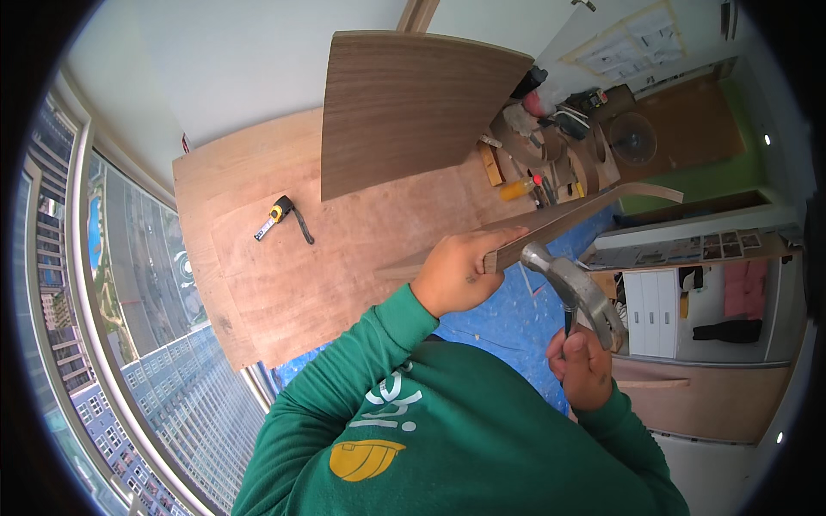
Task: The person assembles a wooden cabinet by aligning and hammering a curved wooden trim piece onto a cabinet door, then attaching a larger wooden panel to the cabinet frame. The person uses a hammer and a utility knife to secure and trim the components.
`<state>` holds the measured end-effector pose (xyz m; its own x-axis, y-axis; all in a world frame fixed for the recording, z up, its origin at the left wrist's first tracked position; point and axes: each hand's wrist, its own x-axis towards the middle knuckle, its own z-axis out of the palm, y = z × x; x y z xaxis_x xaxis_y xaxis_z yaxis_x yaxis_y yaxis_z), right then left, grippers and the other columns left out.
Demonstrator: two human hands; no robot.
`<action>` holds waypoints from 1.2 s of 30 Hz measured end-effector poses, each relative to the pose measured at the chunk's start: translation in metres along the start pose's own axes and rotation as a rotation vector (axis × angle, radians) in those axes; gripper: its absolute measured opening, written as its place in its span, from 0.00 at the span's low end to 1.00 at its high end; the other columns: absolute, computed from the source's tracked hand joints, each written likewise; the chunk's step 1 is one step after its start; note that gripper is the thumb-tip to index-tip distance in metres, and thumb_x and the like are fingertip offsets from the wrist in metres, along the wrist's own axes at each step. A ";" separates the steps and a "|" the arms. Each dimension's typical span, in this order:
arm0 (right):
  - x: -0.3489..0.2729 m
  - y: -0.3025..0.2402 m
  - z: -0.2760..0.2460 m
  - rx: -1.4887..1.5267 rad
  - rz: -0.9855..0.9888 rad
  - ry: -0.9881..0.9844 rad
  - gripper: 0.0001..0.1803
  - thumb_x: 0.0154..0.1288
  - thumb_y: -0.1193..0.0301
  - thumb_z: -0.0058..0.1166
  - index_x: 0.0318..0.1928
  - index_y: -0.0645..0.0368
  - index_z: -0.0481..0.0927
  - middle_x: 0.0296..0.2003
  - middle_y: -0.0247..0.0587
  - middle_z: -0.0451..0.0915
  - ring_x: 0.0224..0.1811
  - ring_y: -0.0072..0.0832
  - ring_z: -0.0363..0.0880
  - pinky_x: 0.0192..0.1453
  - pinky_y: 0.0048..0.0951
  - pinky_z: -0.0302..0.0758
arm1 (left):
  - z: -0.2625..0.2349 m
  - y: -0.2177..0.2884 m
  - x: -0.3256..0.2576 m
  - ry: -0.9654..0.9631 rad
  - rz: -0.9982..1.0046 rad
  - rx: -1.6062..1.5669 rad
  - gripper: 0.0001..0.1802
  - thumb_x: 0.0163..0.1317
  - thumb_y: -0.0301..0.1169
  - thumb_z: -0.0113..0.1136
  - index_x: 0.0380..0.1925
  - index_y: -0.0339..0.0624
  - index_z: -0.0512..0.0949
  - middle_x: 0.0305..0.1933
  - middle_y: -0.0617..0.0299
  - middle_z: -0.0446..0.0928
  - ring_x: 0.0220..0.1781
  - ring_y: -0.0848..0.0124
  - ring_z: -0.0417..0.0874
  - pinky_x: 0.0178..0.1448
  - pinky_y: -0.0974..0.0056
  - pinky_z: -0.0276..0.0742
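Observation:
My right hand (585, 368) is closed round the handle of a claw hammer (578, 288). The hammer's metal head is up against or very near the edge of a brown wood-grain board (508, 251). Gripping that board close to its near end is my left hand (459, 272), with a finger laid along the top. A thin wood-grain edging strip (641, 194) runs along the board's edge, and its far end curls away free at the right. Part of the board is hidden behind my left hand.
On the plywood worktable (249, 292) lies a yellow and black tape measure (275, 217). A large brown panel (413, 112) stands at the back. An orange bottle (518, 189), a wooden block (490, 163) and several tools crowd the right end. Blue sheeting (508, 331) covers the floor; windows line the left.

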<state>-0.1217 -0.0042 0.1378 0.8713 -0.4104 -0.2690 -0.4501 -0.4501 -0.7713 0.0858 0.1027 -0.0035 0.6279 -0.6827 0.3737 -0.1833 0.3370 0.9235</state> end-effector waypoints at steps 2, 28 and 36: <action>0.004 0.010 0.007 -0.030 -0.034 -0.012 0.21 0.83 0.60 0.44 0.36 0.63 0.79 0.20 0.31 0.72 0.21 0.18 0.67 0.27 0.26 0.65 | 0.001 -0.004 0.001 -0.001 0.034 -0.022 0.37 0.46 0.22 0.61 0.63 0.49 0.81 0.45 0.45 0.86 0.29 0.54 0.84 0.38 0.58 0.81; 0.001 0.047 -0.011 0.425 0.105 -0.053 0.28 0.84 0.51 0.40 0.36 0.63 0.76 0.19 0.32 0.66 0.20 0.19 0.62 0.24 0.25 0.61 | 0.014 -0.004 -0.003 -0.019 -0.012 -0.039 0.37 0.50 0.16 0.59 0.65 0.42 0.79 0.51 0.48 0.86 0.44 0.60 0.88 0.51 0.62 0.82; -0.039 0.221 0.000 0.463 0.399 0.174 0.21 0.79 0.55 0.51 0.36 0.61 0.77 0.19 0.30 0.67 0.19 0.20 0.64 0.23 0.28 0.63 | 0.010 0.003 -0.003 -0.037 -0.195 -0.082 0.33 0.54 0.14 0.52 0.64 0.31 0.78 0.50 0.60 0.84 0.47 0.77 0.82 0.51 0.70 0.77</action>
<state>-0.2549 -0.0873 -0.0225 0.5921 -0.6165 -0.5190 -0.5682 0.1373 -0.8113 0.0757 0.0988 -0.0008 0.6168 -0.7630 0.1931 0.0016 0.2466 0.9691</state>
